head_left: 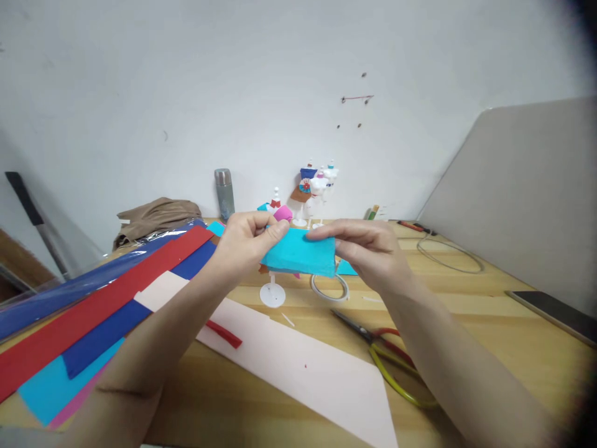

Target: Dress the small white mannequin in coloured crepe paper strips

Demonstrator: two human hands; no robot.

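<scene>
A turquoise piece of crepe paper [301,252] is held up level above the table between both hands. My left hand [249,239] pinches its left end between thumb and curled fingers. At the right end, my right hand [366,246] grips it, thumb below and fingers along the top edge. Just behind the paper stands a small white mannequin stand [272,295] dressed in coloured paper, partly hidden by the paper and my left hand. A roll of tape [329,297] lies flat below the paper. Scissors [373,339] with red and yellow handles lie near my right forearm.
Red [116,292], blue and turquoise paper sheets overlap on the left. A pale pink sheet [308,367] with a red strip [224,334] crosses the front. Several dressed mannequins [319,186] and a flask [224,194] stand at the back. A phone [555,311] lies right.
</scene>
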